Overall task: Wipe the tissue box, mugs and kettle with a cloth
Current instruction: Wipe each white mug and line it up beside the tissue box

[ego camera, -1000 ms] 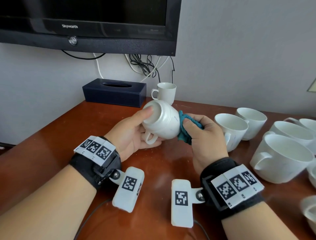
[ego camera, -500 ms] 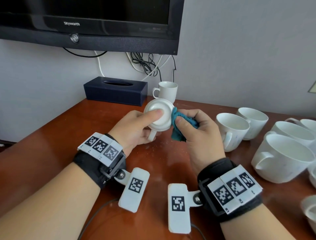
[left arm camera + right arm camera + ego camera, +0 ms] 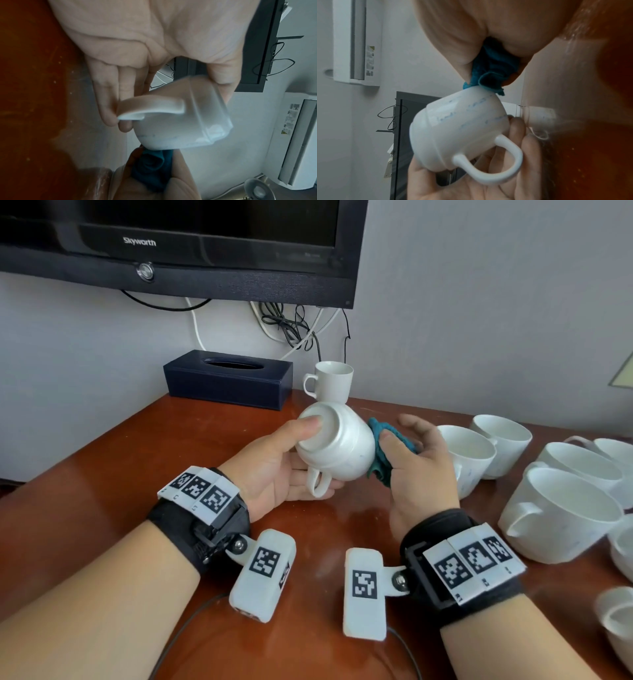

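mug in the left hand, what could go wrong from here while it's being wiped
The mug is held in the air, tipped sideways, by the left hand, thumb on its base; a hard push from the teal cloth in the right hand might slip it loose. It might then drop onto the table or strike the other mugs close by.

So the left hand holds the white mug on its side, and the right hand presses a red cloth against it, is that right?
Not quite: the cloth is teal, not red, as the head view shows. The left hand does hold the white mug on its side, and the right hand presses the cloth against it.
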{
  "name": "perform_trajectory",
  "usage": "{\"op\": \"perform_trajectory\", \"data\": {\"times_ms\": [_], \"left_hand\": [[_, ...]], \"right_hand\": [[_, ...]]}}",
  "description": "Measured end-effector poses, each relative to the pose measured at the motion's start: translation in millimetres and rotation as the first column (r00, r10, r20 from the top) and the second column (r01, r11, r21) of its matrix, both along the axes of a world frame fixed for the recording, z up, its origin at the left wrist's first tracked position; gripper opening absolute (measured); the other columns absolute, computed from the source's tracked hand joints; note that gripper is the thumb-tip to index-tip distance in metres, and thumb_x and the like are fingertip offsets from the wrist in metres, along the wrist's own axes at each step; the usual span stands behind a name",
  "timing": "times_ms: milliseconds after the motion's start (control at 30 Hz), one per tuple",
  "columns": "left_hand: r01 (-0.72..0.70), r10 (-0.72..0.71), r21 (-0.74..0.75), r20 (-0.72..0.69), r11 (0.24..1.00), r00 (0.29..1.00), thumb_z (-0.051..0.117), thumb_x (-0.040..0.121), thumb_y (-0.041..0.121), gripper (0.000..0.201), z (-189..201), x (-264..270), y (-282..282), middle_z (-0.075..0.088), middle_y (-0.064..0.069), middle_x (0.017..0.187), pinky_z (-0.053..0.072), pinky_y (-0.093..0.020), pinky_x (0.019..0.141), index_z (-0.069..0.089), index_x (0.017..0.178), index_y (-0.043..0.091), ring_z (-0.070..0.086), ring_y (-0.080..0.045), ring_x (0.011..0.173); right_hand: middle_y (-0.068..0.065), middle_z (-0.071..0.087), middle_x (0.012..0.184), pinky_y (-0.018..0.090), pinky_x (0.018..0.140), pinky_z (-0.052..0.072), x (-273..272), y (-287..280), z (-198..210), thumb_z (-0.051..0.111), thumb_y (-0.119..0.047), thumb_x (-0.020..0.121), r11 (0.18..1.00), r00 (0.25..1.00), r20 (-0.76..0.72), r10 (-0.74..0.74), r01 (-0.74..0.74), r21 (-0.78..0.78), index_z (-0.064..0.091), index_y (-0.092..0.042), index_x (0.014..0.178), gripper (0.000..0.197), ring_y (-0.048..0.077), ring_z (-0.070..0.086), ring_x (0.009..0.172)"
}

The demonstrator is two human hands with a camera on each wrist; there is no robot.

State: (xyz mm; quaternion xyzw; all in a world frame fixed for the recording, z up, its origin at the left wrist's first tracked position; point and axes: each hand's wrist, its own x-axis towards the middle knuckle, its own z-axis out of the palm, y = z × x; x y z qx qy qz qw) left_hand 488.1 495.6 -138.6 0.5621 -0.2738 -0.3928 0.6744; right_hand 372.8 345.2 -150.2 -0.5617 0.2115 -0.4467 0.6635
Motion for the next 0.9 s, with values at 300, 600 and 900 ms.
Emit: {"op": "perform_trajectory", "data": {"times_ms": [300,600,900], "left_hand": [[-0.08,0.079,-0.032,-0.042,0.996,0.996,0.077,0.078,0.047,0.072,-1.0,1.2,-1.5,0.07,-0.022,0.13,0.056,-0.053,0.102,0.061,0.139,0.013,0.07,-0.042,0.116],[-0.174,0.172,0.015,0.08,0.985,0.982,0.086,0.069,0.05,0.067,0.2,2.5,-1.2,0.078,-0.015,0.111,0.051,-0.057,0.108,0.067,0.116,0.008,0.073,-0.036,0.111],[-0.055,0.058,-0.047,0.075,0.997,0.995,0.083,0.069,0.048,0.081,4.1,-0.3,6.0,0.069,-0.023,0.129,0.048,-0.061,0.109,0.062,0.137,0.008,0.067,-0.044,0.12]], "right_hand": [[0.007,0.074,0.087,0.032,0.056,0.054,-5.1,2.8,3.8,0.068,-0.001,0.094,0.996,0.999,-0.026,0.045,-0.046,-0.077,0.075,-0.019,0.087,0.02,0.021,0.065,0.073],[0.018,0.072,0.116,0.043,0.078,0.058,-6.7,11.4,7.9,0.064,-0.011,0.088,0.95,0.975,0.059,0.213,-0.193,-0.246,0.082,-0.017,0.103,0.024,0.033,0.069,0.101],[0.012,0.077,0.11,0.056,0.089,0.061,-3.2,2.1,1.5,0.062,0.001,0.096,0.99,0.996,0.0,0.086,-0.085,-0.11,0.08,-0.012,0.111,0.027,0.037,0.072,0.107]]}}
